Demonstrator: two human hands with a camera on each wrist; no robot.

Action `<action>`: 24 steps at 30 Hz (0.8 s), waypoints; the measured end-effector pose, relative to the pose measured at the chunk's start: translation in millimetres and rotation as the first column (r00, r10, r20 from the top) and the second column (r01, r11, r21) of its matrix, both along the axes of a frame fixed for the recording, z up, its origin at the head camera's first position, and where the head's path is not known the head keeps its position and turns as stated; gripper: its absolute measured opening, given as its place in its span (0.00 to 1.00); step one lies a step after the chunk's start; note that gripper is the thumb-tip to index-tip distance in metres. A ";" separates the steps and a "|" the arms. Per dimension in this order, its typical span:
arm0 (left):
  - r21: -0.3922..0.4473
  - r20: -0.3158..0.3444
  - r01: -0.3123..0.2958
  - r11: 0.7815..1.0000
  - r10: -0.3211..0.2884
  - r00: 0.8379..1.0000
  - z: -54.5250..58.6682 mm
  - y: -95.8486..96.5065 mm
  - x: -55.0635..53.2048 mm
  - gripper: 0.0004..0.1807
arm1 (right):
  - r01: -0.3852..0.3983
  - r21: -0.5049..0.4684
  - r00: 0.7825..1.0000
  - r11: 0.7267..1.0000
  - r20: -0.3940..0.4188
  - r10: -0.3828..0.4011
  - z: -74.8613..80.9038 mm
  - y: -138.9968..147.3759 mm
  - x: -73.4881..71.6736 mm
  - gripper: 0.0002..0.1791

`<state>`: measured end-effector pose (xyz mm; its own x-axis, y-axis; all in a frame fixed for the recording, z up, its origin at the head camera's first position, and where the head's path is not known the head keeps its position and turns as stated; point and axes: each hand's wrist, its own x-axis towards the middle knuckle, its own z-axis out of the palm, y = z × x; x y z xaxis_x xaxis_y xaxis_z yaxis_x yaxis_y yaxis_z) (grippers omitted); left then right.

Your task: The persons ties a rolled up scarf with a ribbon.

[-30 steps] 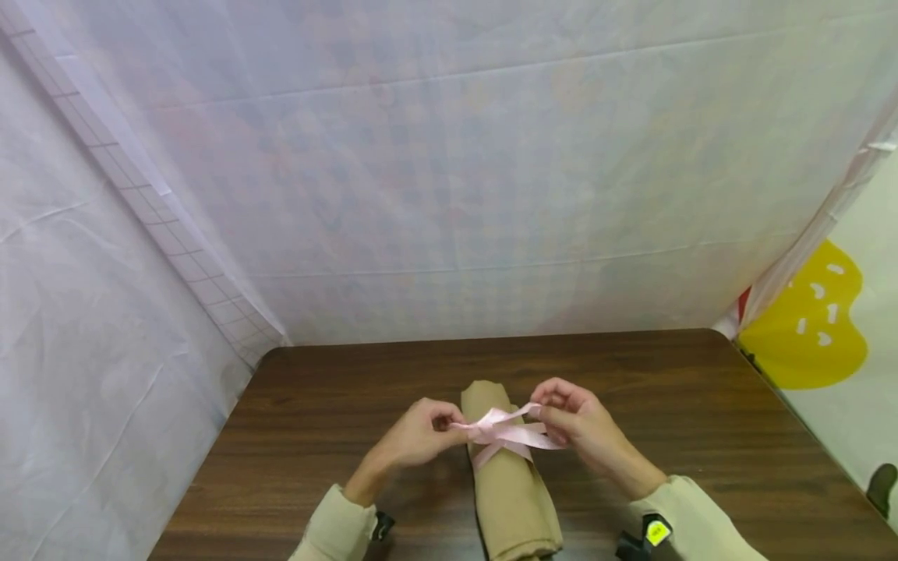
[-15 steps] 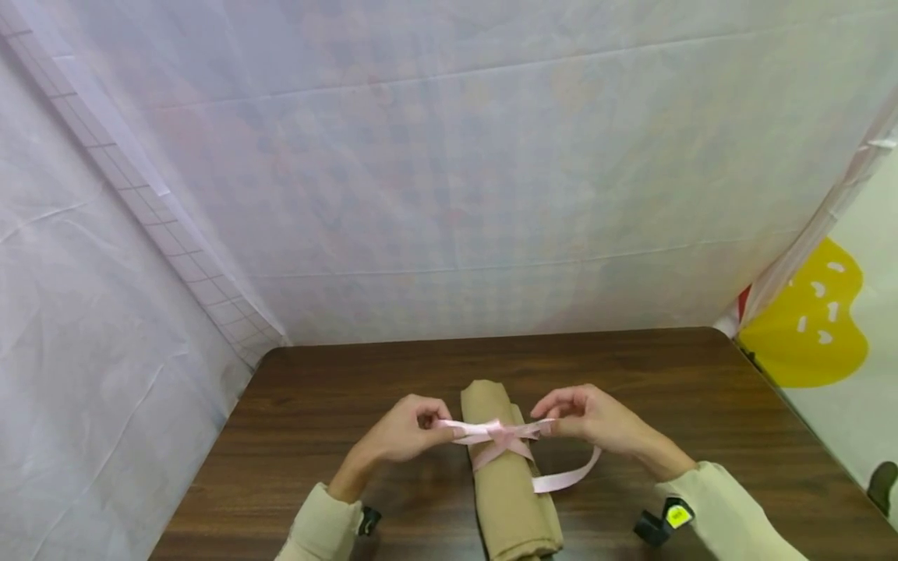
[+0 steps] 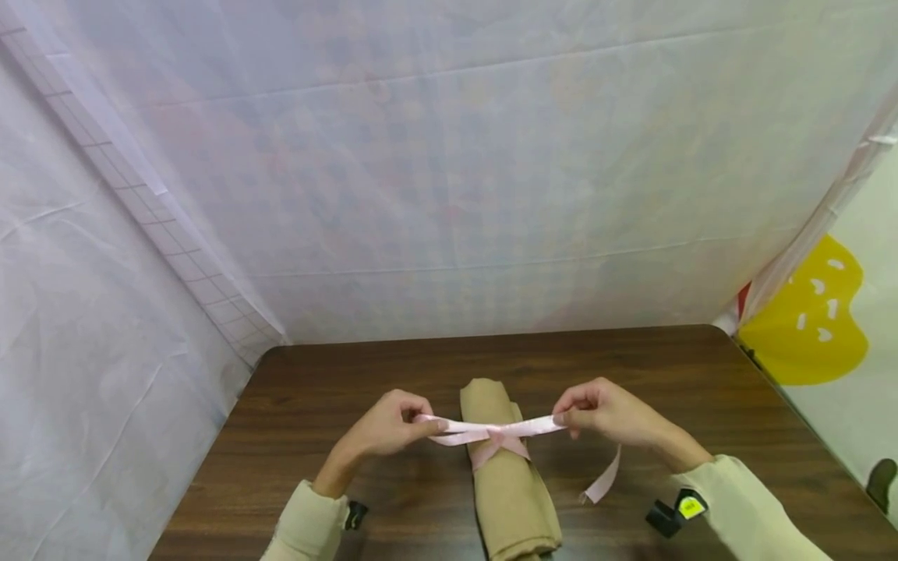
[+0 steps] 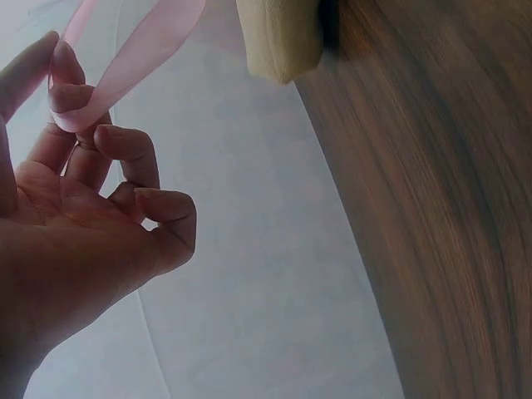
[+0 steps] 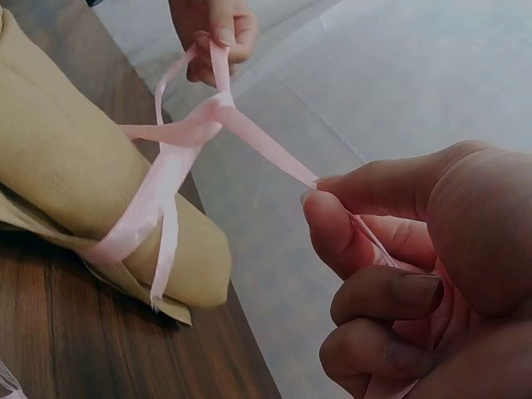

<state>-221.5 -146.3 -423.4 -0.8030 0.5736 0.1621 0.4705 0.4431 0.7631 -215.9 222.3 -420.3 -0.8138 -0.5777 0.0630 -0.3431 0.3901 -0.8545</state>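
Observation:
A rolled bundle of tan cloth (image 3: 510,499) lies lengthwise on the table, bound around its upper part by a pink ribbon (image 3: 496,441). My left hand (image 3: 388,425) pinches a loop of the ribbon to the left of the roll; in the left wrist view the loop passes around the fingers. To the right, my right hand (image 3: 609,414) pinches the other length between thumb and forefinger. Between the two hands the ribbon is stretched nearly straight over a crossing at the roll's top. A loose ribbon end (image 3: 602,477) hangs below the right hand.
The dark wood-grain table (image 3: 316,397) has rounded far corners. A white sheet (image 3: 449,195) hangs behind it, another at the left. A yellow cut-out shape (image 3: 807,327) is at the right. Dark straps with small devices sit at both wrists.
Both hands have moved apart, drawing the ribbon out sideways and tighter over the roll. The loose end has swung out to the right, under the right hand. The roll has stayed in place.

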 end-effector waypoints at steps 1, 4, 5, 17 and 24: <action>-0.003 -0.007 -0.003 1.000 0.003 1.000 0.2 -1.8 -0.1 0.14 | 0.000 -0.002 1.000 1.000 -0.002 0.000 0.1 1.2 -0.5 0.04; -0.028 -0.027 -0.022 0.999 0.021 0.999 0.8 -6.8 -0.3 0.16 | -0.002 -0.014 1.000 1.000 0.000 0.002 0.6 4.4 -1.5 0.05; -0.034 -0.031 -0.024 0.999 0.023 0.999 0.8 -8.3 -0.2 0.16 | 0.000 -0.017 1.000 1.000 0.002 0.000 0.7 5.3 -1.7 0.05; -0.040 0.007 -0.038 0.998 0.038 0.999 -4.2 -25.3 1.1 0.19 | 0.016 0.010 1.000 1.000 0.011 -0.017 -4.0 17.3 -6.1 0.05; -0.036 0.024 -0.065 0.997 0.066 0.998 -8.3 -32.1 2.4 0.18 | 0.022 0.028 0.999 0.999 0.034 -0.023 -6.4 23.0 -7.7 0.06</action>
<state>-219.1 -178.3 -431.7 -0.8426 0.5246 0.1216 0.4202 0.4992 0.7578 -223.6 245.2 -426.6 -0.8282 -0.5601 0.0197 -0.3049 0.4208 -0.8544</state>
